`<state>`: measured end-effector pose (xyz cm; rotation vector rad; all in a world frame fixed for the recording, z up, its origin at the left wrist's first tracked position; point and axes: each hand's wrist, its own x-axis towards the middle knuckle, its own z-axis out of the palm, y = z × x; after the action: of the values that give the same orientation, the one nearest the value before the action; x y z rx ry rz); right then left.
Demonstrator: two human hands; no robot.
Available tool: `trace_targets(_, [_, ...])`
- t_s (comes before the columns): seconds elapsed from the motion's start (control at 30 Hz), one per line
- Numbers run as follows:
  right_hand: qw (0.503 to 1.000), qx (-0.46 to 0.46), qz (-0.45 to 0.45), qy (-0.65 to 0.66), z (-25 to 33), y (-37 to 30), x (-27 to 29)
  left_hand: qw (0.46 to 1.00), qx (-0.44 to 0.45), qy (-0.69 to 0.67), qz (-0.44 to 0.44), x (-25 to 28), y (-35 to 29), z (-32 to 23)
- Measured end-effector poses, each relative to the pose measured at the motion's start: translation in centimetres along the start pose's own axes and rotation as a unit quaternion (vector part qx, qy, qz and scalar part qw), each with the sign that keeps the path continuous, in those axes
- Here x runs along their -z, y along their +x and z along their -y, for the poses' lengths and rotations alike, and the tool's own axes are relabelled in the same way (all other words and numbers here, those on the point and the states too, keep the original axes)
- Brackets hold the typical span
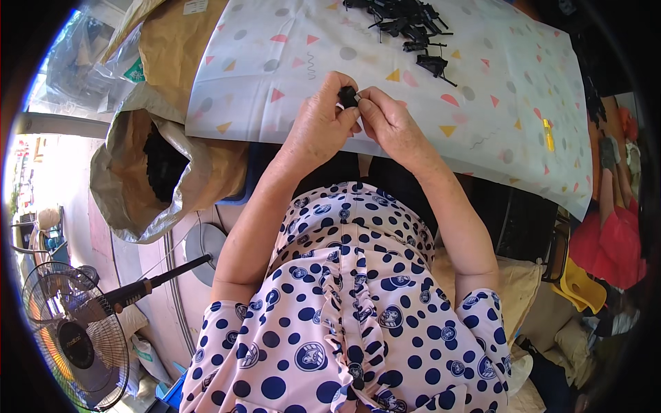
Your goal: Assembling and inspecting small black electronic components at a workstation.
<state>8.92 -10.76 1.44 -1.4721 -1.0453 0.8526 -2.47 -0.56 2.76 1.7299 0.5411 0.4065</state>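
Over the near edge of the table, my left hand (320, 124) is closed on a small black part (348, 97), pinched between thumb and fingers. Its exact kind is too small to make out. My right hand (389, 124) meets it from the other side, thumb and forefinger pressed together at the part's right edge. Whatever sits between those right fingertips is mostly hidden; a thin light sliver shows there. Farther off on the table lies a heap of similar black parts (406, 24) with thin rods sticking out, and one such part (432, 66) rests at the heap's near end.
A patterned white cloth covers the table (275, 62). An open sack (113, 186) with black pieces inside stands left of it. A floor fan (76, 341) is at lower left. A yellow tube-like item (549, 135) lies at right; beyond, another person in red (613, 241) is partly visible.
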Motion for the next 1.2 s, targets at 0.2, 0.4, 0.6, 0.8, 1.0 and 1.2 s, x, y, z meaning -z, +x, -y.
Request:
trace_targets(0.2, [0.997,0.017,-0.071,-0.007,-1.1,0.6,-0.3,0.974,-0.109,0.186,-0.075,-0.8,0.7,0.5])
trace_targets(0.4, [0.988,0.007,-0.041,-0.151,-0.3,0.6,5.6,0.994,-0.064,0.012,-0.085,-1.5,1.2,1.5])
trace_targets(0.6, [0.812,0.104,-0.1,-0.566,-2.2,1.3,14.6,0.965,0.115,-0.234,-0.003,-0.9,0.5,2.1])
trace_targets(0.8, [0.798,0.099,-0.068,-0.59,-3.2,2.9,15.3,0.945,0.154,-0.29,0.008,-2.1,0.6,1.7])
trace_targets(1.0, [0.984,0.02,-0.139,-0.107,-0.1,2.5,11.7,0.957,0.075,-0.277,0.037,-2.0,1.5,2.2])
trace_targets(1.2, [0.999,0.006,-0.039,0.021,1.5,1.1,6.1,0.991,-0.065,0.053,-0.104,-2.2,1.8,-0.3])
